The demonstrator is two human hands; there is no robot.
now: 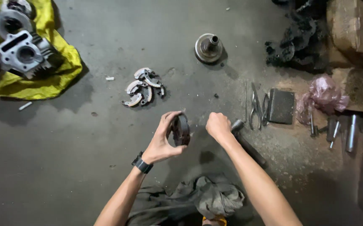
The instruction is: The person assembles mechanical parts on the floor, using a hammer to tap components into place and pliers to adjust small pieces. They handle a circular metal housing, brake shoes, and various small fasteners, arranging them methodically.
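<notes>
My left hand grips a dark round ribbed metal part, held on edge above the concrete floor. A black watch sits on that wrist. My right hand is closed into a fist just right of the part, wrapped around the top of a dark rod-like tool that slants down to the right on the floor. What the tool's hidden end looks like I cannot tell.
Curved metal shoes lie in a pile ahead. A round hub with a shaft stands further back. Pliers, a dark flat block, sockets and rods lie right. Engine parts rest on yellow cloth. A grey rag lies near me.
</notes>
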